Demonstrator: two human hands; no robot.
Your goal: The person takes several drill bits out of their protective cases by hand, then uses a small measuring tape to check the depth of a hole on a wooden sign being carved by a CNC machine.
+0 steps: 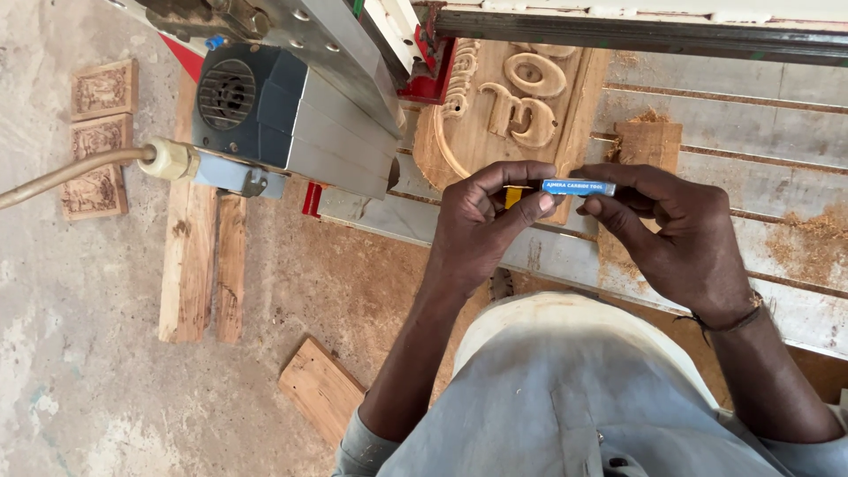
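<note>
The concrete floor [79, 371] filled the left of the view, dusty and pale. Across the top and right ran the tabletop [777, 132] of a carving machine, its grey slats strewn with sawdust [808, 243]. A metal gantry beam [636, 31] crossed above it, and a grey motor housing [283, 115] with a round vent hung at the upper left, a beige cable [71, 172] leading off from it to the left edge. Beneath the beam lay a carved wooden panel [521, 97] with raised letters and a curved border. On the floor lay two long wooden planks [199, 265] side by side, a shorter board [320, 389] nearer the person, and small carved plaques [99, 132] by the left edge.

The person's grey shirt [565, 397] filled the bottom of the frame. Both hands were raised over the tabletop's near edge. The left hand [481, 225] had its fingers [530, 208] curled narrow, pinching one end of a small blue tool case [579, 187], with a bit of yellow showing just beside the thumb. The right hand [685, 238] gripped the case's other end between thumb and fingertips, a thin band around its wrist. The case lay level between the two hands, in front of the carved panel's lower edge.
</note>
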